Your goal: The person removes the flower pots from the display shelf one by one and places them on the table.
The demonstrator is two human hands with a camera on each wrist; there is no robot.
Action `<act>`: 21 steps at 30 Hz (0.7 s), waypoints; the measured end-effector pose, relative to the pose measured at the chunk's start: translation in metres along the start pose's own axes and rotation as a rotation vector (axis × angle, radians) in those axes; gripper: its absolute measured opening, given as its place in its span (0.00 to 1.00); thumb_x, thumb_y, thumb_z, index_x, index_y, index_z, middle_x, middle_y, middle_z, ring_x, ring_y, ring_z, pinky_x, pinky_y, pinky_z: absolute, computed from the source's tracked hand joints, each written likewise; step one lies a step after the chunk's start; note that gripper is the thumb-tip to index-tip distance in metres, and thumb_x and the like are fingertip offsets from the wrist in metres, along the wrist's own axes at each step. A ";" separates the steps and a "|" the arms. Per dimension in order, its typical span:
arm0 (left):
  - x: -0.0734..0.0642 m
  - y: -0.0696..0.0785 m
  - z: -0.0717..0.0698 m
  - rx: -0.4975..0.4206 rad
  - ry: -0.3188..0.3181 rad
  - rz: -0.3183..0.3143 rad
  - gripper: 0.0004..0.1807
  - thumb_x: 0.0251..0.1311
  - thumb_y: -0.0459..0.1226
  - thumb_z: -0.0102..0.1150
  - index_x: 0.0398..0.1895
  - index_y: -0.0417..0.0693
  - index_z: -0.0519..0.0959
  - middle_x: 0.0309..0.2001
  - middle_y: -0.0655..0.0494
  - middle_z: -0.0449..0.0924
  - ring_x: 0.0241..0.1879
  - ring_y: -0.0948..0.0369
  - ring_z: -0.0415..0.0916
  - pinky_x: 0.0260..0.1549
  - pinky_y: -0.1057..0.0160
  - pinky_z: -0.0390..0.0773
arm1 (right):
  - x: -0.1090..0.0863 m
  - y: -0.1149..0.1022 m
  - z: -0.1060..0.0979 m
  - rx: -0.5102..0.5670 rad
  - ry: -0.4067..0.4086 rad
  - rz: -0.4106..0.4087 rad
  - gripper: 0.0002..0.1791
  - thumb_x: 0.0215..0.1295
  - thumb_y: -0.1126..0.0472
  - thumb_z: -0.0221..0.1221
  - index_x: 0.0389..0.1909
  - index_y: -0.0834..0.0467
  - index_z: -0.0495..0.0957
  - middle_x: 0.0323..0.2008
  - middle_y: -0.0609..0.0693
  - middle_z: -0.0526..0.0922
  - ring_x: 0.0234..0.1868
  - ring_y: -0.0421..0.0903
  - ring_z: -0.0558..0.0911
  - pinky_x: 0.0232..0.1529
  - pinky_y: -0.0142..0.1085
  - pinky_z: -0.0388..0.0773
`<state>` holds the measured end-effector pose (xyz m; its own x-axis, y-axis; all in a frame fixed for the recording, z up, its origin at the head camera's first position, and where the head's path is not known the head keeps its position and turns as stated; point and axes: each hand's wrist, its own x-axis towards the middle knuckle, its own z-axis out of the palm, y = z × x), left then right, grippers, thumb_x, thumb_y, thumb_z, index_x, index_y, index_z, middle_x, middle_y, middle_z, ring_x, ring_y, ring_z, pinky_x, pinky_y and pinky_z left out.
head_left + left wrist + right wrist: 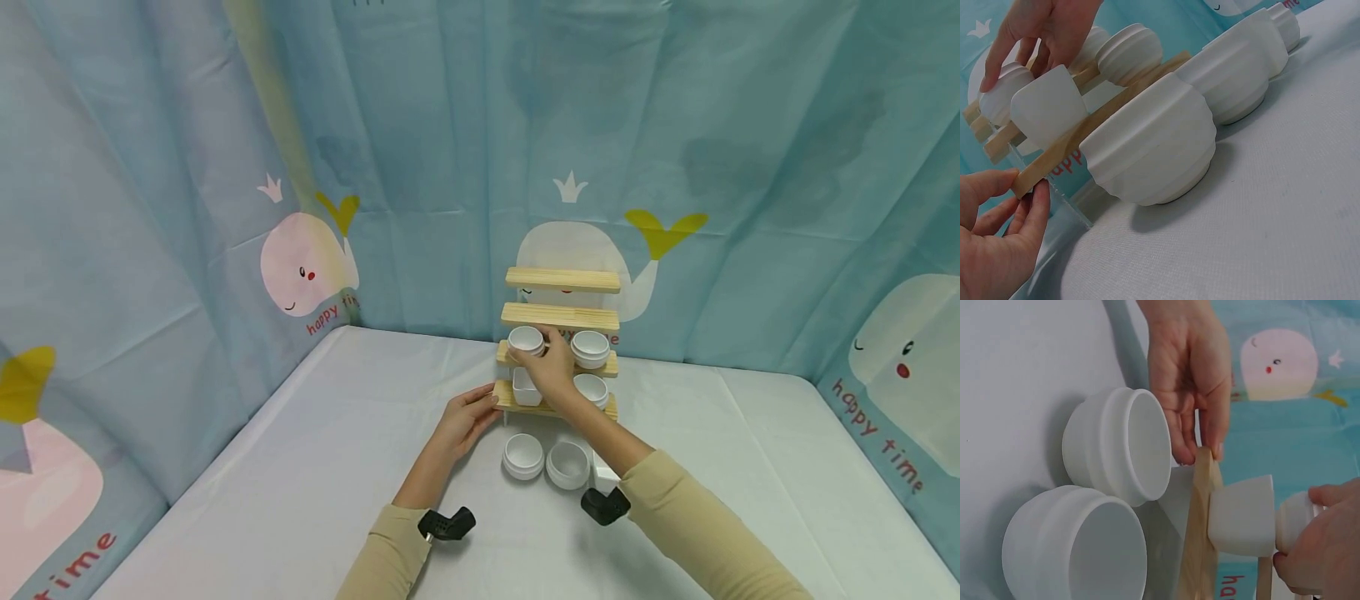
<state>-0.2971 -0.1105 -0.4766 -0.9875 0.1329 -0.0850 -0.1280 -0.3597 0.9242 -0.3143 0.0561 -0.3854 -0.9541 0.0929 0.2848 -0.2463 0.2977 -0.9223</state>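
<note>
A tiered wooden stand [561,316] with several plank shelves stands against the back curtain. My left hand [459,423] pinches the left end of its lowest plank [1054,156] between thumb and fingers. On the second plank from the bottom, my right hand [553,367] holds a small round white pot [526,340] at the left end; the right wrist view shows fingers around this pot [1293,520]. Below it a square white pot [527,388] sits on the lowest plank. Two more round pots, an upper one [590,347] and a lower one [592,388], occupy the right side.
In front of the stand, a ribbed round pot [522,456], another round pot [567,465] and a white angular pot [604,474], partly hidden by the right arm, rest on the white tablecloth [300,467]. A blue whale-print curtain [435,167] surrounds the table.
</note>
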 end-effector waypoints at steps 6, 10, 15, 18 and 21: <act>0.000 0.000 0.000 0.007 0.008 -0.004 0.25 0.78 0.25 0.51 0.74 0.26 0.66 0.71 0.27 0.68 0.63 0.50 0.78 0.64 0.59 0.82 | -0.003 0.000 -0.005 0.013 -0.034 -0.007 0.35 0.65 0.65 0.72 0.70 0.69 0.71 0.63 0.67 0.78 0.63 0.62 0.79 0.63 0.54 0.82; 0.000 -0.001 0.000 0.003 0.005 -0.001 0.25 0.78 0.25 0.51 0.75 0.25 0.66 0.72 0.26 0.67 0.64 0.49 0.78 0.64 0.59 0.81 | -0.005 0.000 -0.007 0.003 -0.045 -0.020 0.35 0.65 0.65 0.72 0.70 0.70 0.71 0.63 0.68 0.78 0.60 0.63 0.80 0.61 0.53 0.83; 0.000 0.000 0.000 0.004 0.005 -0.001 0.25 0.78 0.25 0.51 0.75 0.26 0.66 0.72 0.27 0.67 0.66 0.46 0.76 0.65 0.58 0.80 | -0.007 -0.002 -0.010 -0.007 -0.068 -0.022 0.35 0.65 0.64 0.72 0.70 0.70 0.71 0.63 0.68 0.77 0.60 0.64 0.80 0.62 0.53 0.82; 0.000 -0.001 0.000 0.006 0.004 0.000 0.25 0.78 0.25 0.51 0.75 0.26 0.66 0.72 0.27 0.68 0.66 0.47 0.77 0.64 0.58 0.81 | -0.009 -0.001 -0.012 -0.007 -0.090 -0.024 0.36 0.66 0.64 0.72 0.71 0.69 0.70 0.64 0.68 0.77 0.60 0.64 0.80 0.62 0.54 0.82; 0.001 -0.002 0.000 0.010 -0.007 0.015 0.25 0.79 0.25 0.51 0.74 0.25 0.66 0.71 0.26 0.68 0.62 0.51 0.79 0.61 0.61 0.83 | -0.011 -0.002 -0.014 -0.005 -0.113 -0.029 0.36 0.66 0.64 0.72 0.71 0.69 0.70 0.64 0.68 0.77 0.60 0.64 0.81 0.61 0.53 0.83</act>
<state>-0.2978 -0.1097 -0.4783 -0.9886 0.1342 -0.0687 -0.1124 -0.3524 0.9291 -0.3011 0.0678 -0.3833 -0.9598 -0.0237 0.2797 -0.2735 0.3037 -0.9127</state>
